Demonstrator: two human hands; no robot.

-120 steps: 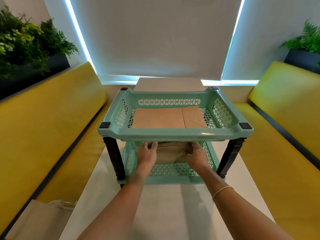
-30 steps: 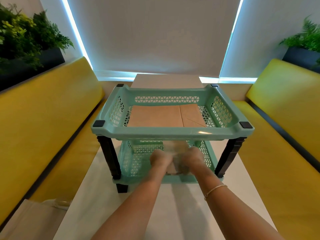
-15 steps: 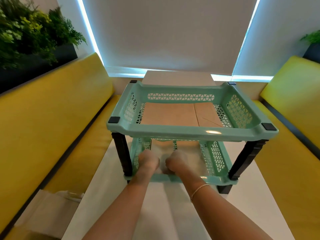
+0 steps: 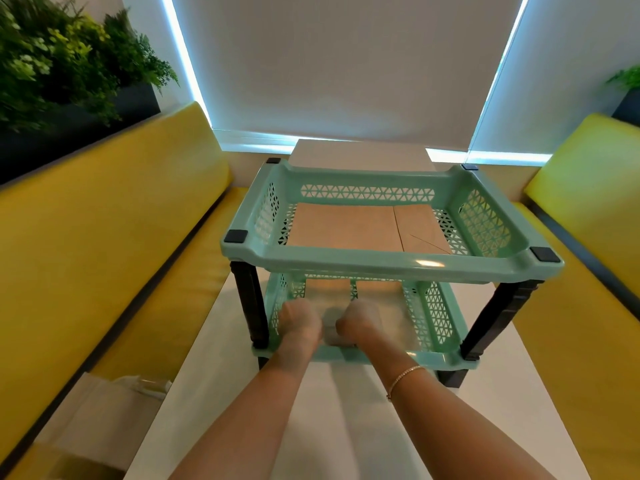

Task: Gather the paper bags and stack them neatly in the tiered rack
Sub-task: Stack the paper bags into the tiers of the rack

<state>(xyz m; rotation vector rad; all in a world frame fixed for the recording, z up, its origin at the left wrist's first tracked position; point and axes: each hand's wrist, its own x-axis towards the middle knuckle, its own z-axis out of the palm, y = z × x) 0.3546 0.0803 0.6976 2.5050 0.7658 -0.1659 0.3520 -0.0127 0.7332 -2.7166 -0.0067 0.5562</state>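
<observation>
A mint-green two-tier rack (image 4: 381, 263) with black legs stands on the white table (image 4: 322, 427). Flat brown paper bags (image 4: 346, 226) lie in its upper tier. Another brown paper bag (image 4: 377, 289) lies in the lower tier (image 4: 446, 358), partly hidden by the upper rim and blurred by motion. My left hand (image 4: 299, 322) and my right hand (image 4: 360, 317) are side by side at the lower tier's front opening. Both have curled fingers and grip the near edge of that bag, where a pale part shows between them.
Yellow benches (image 4: 114, 244) run along both sides of the table. A pale bag (image 4: 93, 420) lies on the left bench near me. Planters with greenery (image 4: 62, 64) sit behind both benches. A white blind covers the window behind the rack.
My hands went from spread at the bag's sides to close together with curled fingers at the lower tier's front. The view has shifted, so the rack sits further right.
</observation>
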